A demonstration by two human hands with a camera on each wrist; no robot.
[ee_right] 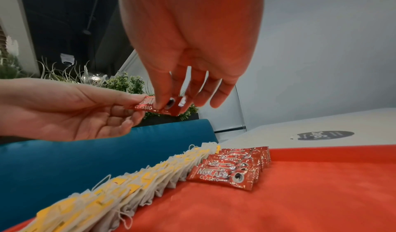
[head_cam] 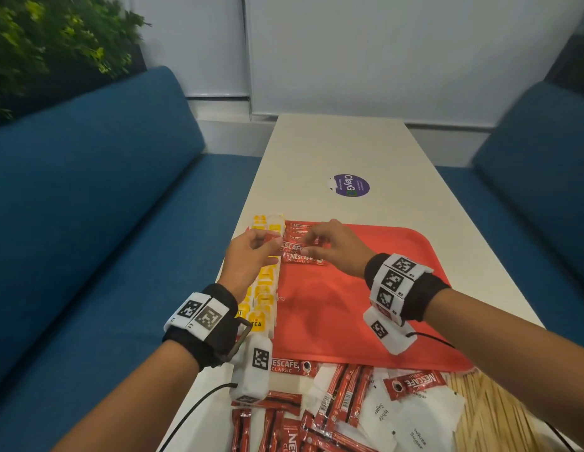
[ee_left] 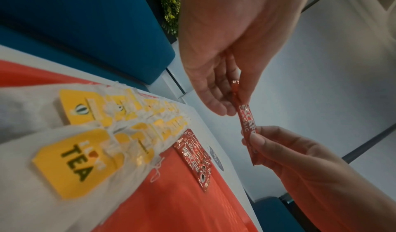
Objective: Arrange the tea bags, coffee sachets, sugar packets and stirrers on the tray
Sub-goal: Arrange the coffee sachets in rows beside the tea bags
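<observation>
Aloft, red Nescafé Classic sachet (ee_right: pixel 154 108), unopened.

Red foil coffee sachet (ee_right: pixel 157 106) pinched between my left hand (head_cam: pixel 248 256) and my right hand (head_cam: pixel 333 247): white "CLASSIC" legible in the right wrist view; in the left wrist view only "SCAF" of the brand shows.

Row of red foil coffee sachets (ee_right: pixel 222 174) on my red plastic tray (head_cam: pixel 365 288): front one reads "NESCAFÉ CLASSIC".

Loose red coffee sachets (head_cam: pixel 287 365) on my cream desk (head_cam: pixel 333 148): "NESCAFÉ CLASSIC".

Yellow paper tag (ee_left: pixel 70 164) on a white tea bag: "TEA", the small line above it blurred.

White paper sugar packets (head_cam: pixel 382 414): "White Sugar".

Round purple sticker (head_cam: pixel 351 185) on the desk: "ClayG", small print unreadable.

Black wristband markers (head_cam: pixel 390 282): "R3".
</observation>
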